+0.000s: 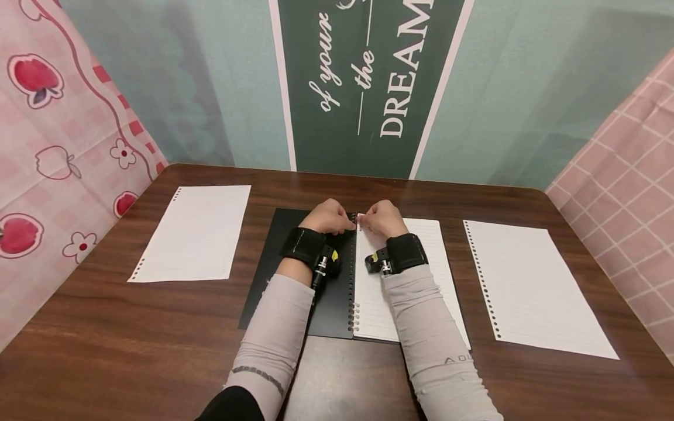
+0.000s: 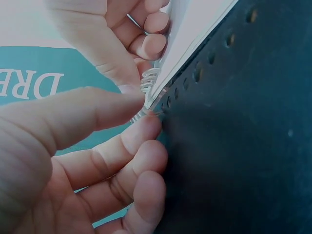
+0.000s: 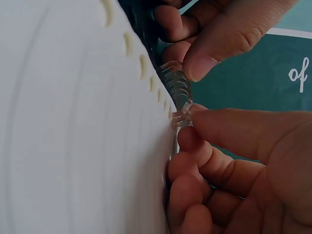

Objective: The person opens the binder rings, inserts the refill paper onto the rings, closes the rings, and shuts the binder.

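An open loose-leaf notebook has its black cover (image 1: 268, 280) on the left and a stack of white lined paper (image 1: 434, 251) on the right. Clear plastic binder rings (image 3: 176, 80) run along the spine between them. At the far end of the spine, my left hand (image 1: 327, 217) pinches the rings between thumb and index finger on the cover side. Right beside it, my right hand (image 1: 385, 219) pinches the rings on the paper side. The thumbs nearly meet in the left wrist view. Fingers hide part of the rings, so whether each is locked I cannot tell.
One loose punched sheet (image 1: 195, 234) lies on the brown table (image 1: 105, 351) to the left. Another punched sheet (image 1: 532, 286) lies to the right. Behind the table hangs a green cloth (image 1: 358, 158) with white lettering.
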